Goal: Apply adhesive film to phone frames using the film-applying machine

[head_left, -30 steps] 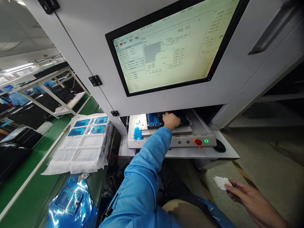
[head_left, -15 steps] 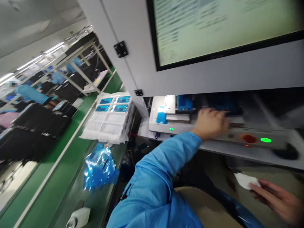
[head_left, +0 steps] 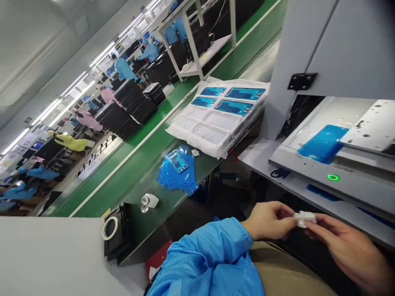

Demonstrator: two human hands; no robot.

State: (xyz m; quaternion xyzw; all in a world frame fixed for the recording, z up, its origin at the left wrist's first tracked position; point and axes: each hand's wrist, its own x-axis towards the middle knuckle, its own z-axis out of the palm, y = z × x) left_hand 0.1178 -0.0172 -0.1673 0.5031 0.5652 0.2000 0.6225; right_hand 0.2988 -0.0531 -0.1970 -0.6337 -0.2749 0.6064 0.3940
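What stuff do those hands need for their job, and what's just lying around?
Seems part of the job:
White wad, pinched by the left hand and right hand
Machine close by
Blue panels in the white tray

Probably just lying around:
White ring on the black box
Little white scrap on the green table

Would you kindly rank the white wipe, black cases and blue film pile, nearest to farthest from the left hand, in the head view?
1. White wipe, pinched in the left hand.
2. Blue film pile, leftward.
3. Black cases, upper left.
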